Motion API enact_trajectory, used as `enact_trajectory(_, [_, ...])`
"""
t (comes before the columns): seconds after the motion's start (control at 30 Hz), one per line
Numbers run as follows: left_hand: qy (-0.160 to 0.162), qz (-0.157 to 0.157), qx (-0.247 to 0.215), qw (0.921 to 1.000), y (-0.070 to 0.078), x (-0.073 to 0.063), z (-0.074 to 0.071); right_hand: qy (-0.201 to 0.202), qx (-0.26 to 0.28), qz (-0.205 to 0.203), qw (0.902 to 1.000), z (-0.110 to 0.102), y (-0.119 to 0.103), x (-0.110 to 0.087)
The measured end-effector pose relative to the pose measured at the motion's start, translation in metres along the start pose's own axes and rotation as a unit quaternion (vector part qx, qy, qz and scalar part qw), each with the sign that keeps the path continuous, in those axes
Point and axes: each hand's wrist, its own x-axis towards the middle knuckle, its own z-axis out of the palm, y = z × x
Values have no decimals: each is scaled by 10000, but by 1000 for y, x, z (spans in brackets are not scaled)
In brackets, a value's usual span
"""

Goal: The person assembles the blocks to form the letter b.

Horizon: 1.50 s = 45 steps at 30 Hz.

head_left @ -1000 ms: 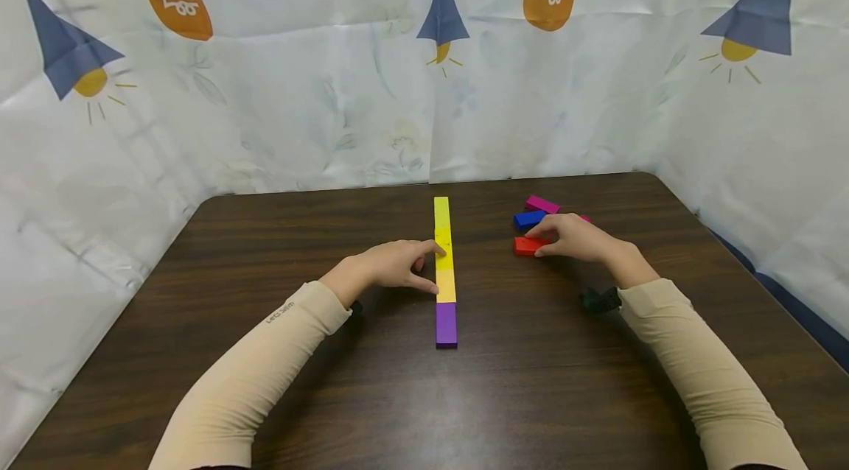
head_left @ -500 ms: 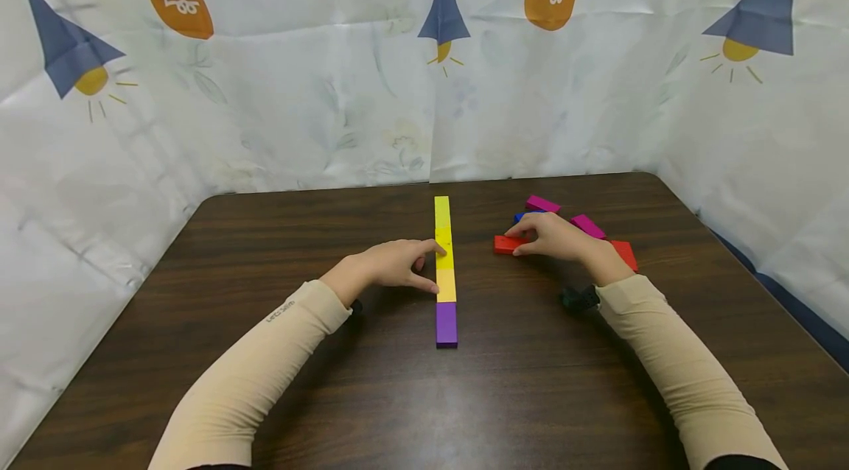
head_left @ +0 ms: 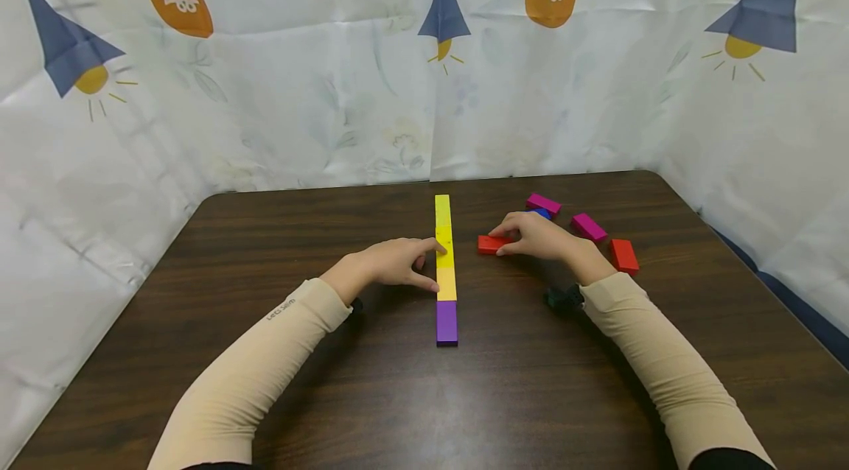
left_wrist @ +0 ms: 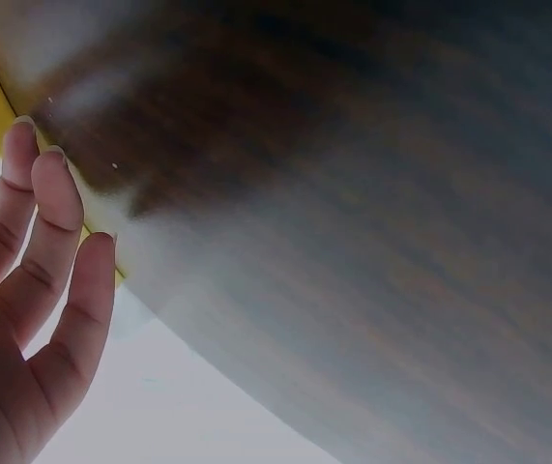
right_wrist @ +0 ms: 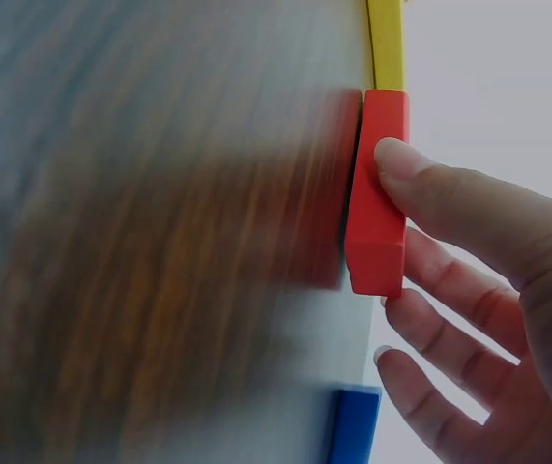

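Note:
A straight row of yellow blocks point(head_left: 446, 280), with a purple block point(head_left: 447, 323) at its near end, runs away from me on the table. My left hand point(head_left: 396, 262) rests at the row's left side, its index fingertip on a yellow block and its thumb tip against the edge lower down. Right of the row, my right hand point(head_left: 539, 236) pinches a red block point(head_left: 489, 244) between thumb and fingers. In the right wrist view the thumb presses one long face of this red block point(right_wrist: 377, 217), held just over the table, a gap short of the yellow row.
Behind the right hand lie a blue block point(head_left: 542, 213), partly hidden, and a magenta block point(head_left: 544, 203). Farther right are another magenta block point(head_left: 589, 227) and a second red block point(head_left: 624, 255). A printed curtain point(head_left: 318, 109) hangs around the dark wooden table point(head_left: 298, 411).
My right hand has moved left with the red block, away from the other loose blocks and closer to the row. The left hand has stayed in place.

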Motion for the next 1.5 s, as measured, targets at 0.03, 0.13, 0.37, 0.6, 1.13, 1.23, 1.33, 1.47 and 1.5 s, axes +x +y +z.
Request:
enact_trajectory(0.03, [-1,-2,-1,10000,0,0,0,-2,-6,-5,10000,0,-1,1])
enact_trajectory(0.13, [-11,-8,15,10000,0,0,0,-4,10,-21,10000,2,-3,3])
enact_trajectory(0.37, [-37,-13,43,10000,-1,1,1,-110,62,-46,9999,7,-11,10])
enact_trajectory(0.6, [-25,-24,28,10000,-1,1,1,-230,85,-14,9997,9,-19,16])
enact_trajectory(1.13, [-27,-21,-30,10000,1,0,0,-349,137,-93,9993,12,-28,23])
enact_trajectory(1.23, [-23,-8,-35,10000,0,0,0,-346,167,-95,9992,12,-30,23])
enact_trajectory(1.33, [-33,-14,-29,10000,-2,1,1,-345,179,-89,9992,13,-29,24])
enact_trajectory(1.47, [-36,-22,-19,10000,-2,1,1,-349,123,-108,9993,14,-28,26])
enact_trajectory(1.5, [-34,-19,-23,10000,-2,1,1,-351,110,-102,9993,15,-28,26])
